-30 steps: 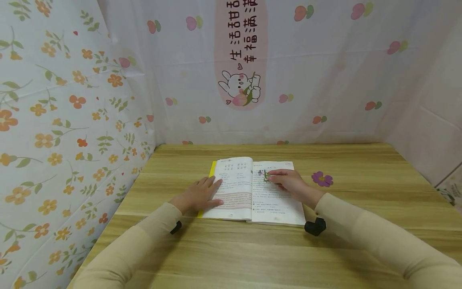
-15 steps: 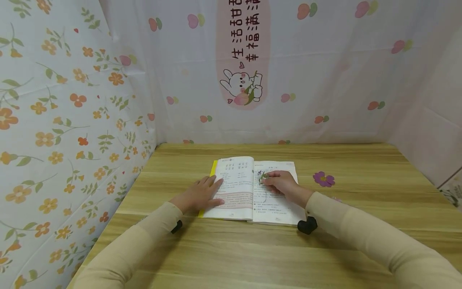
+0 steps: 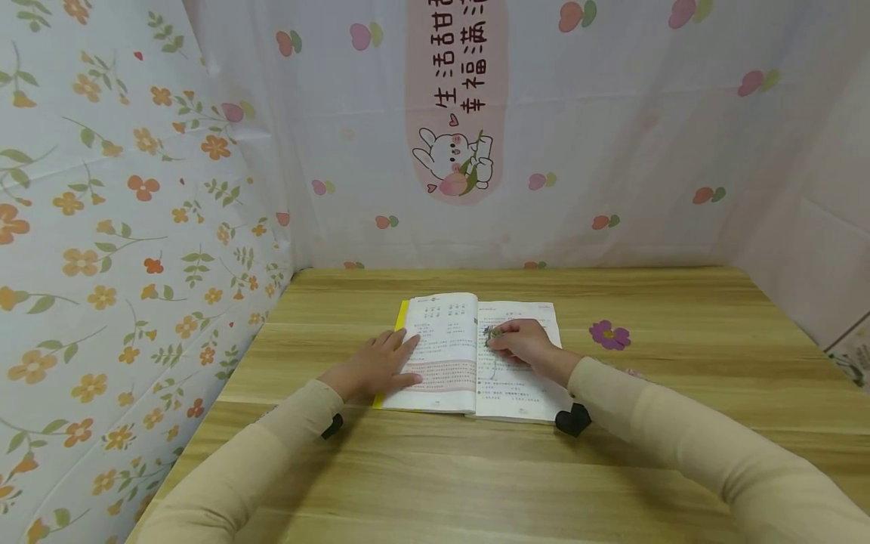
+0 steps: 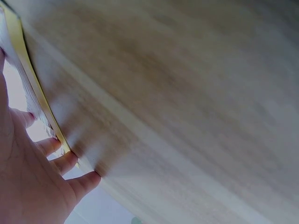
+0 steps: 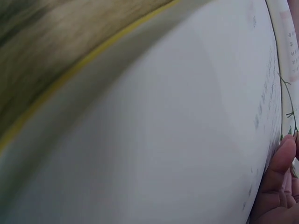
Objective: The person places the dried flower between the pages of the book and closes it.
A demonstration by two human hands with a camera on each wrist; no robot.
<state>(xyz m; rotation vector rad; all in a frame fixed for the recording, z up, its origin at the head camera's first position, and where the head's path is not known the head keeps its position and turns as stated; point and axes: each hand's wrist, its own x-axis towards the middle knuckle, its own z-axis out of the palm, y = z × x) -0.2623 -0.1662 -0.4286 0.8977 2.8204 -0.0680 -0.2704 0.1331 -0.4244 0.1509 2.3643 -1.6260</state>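
On the right page [image 3: 523,394]: thin-stemmed sprig [image 3: 488,338], near the gutter; leafy end away from me, bare stem trailing toward me. Can't tell if it lies flat on the paper or sits just above.
Right hand [image 3: 526,344]: thumb and fingertips pinch the sprig close to its leafy end. Right wrist view agrees, stem running out past my thumb; remaining fingers partly cut off there.
Left hand [image 3: 375,368]: fingers spread, palm down, resting on the left page [image 3: 443,347] at its outer edge. Left wrist view has fingers reaching over that edge, beside the yellow cover [image 4: 35,77].
Open book [image 3: 473,412]: splayed near the middle of the wooden table [image 3: 435,483], printed text on both pages, fairly thick block on the left.
Sprig handling: judging by looks, next to no weight, dry and brittle, thin parts quick to snap or bend; best held lightly on the sturdier stem, off the petals and leaves.
Page handling: likely smooth, floppy, apt to lift; a flat hand near the outer edge suits it.
Purple flower [image 3: 609,335]: on the table, right of the book, apart from it; probably light and fragile too.
Pale pink bit [image 3: 633,372]: beyond my right sleeve [image 3: 652,423], partly hidden; can't tell what.
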